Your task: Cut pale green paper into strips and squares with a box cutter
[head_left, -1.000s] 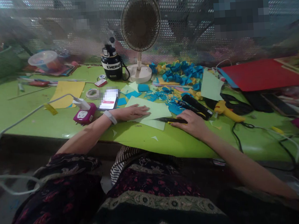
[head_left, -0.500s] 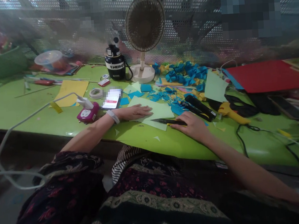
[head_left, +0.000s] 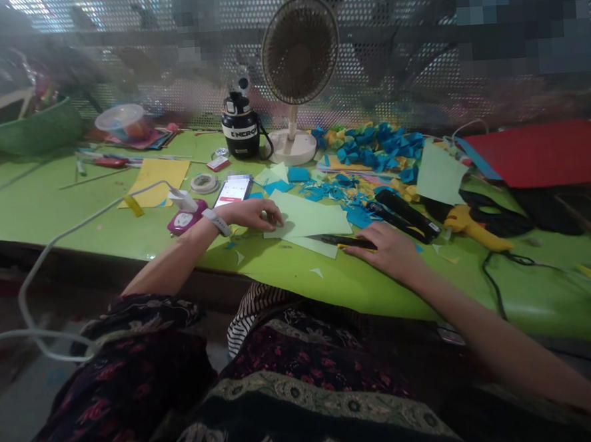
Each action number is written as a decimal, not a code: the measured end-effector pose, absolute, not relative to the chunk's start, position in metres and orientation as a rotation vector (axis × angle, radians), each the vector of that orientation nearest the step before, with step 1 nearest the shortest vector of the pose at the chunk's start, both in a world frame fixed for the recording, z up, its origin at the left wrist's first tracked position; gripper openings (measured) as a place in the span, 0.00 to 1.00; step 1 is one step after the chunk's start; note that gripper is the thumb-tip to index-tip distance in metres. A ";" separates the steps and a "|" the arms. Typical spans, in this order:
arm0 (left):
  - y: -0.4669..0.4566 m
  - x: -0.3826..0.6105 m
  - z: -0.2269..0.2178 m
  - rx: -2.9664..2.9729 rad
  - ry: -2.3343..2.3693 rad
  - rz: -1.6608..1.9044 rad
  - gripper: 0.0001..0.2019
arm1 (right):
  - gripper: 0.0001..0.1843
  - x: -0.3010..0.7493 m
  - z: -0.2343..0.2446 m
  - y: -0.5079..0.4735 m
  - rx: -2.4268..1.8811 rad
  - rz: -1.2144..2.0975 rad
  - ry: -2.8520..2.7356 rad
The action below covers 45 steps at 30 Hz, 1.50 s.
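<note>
Since the earlier frame, the left hand (head_left: 249, 214) had drawn back from lying spread and had curled, its fingertips (head_left: 276, 218) resting at the edge of the pale green paper (head_left: 308, 220) on the green table (head_left: 39, 203). We found the craft knife (head_left: 339, 242) lying on that sheet, under the right hand (head_left: 383, 252), whose grip strength we could not tell. We judged that the lightly pinned sheet could slide, and the blade could then skid toward the left hand.
</note>
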State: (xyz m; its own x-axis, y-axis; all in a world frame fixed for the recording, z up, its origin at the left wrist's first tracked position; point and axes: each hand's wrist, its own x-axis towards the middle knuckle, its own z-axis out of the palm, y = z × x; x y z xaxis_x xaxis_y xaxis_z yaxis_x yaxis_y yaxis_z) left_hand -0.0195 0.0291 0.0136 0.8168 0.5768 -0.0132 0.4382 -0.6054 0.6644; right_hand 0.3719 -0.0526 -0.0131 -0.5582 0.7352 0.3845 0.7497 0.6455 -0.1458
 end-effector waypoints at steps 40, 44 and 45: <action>0.032 -0.024 0.004 2.244 0.731 0.253 0.17 | 0.29 0.318 -0.009 -0.047 -1.085 -0.020 -2.525; 0.033 -0.024 0.005 2.228 0.741 0.241 0.17 | 0.29 0.314 -0.009 -0.047 -1.082 -0.026 -2.519; 0.033 -0.023 0.005 2.229 0.744 0.240 0.17 | 0.29 0.312 -0.009 -0.046 -1.074 -0.024 -2.528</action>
State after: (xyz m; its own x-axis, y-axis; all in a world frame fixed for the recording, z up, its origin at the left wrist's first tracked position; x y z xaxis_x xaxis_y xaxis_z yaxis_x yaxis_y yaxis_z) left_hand -0.0235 0.0328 0.0046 0.8125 0.5801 -0.0577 0.4374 -0.5413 0.7181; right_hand 0.3121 -0.0458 -0.0090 -0.6289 0.6887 0.3609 0.6955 0.7057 -0.1348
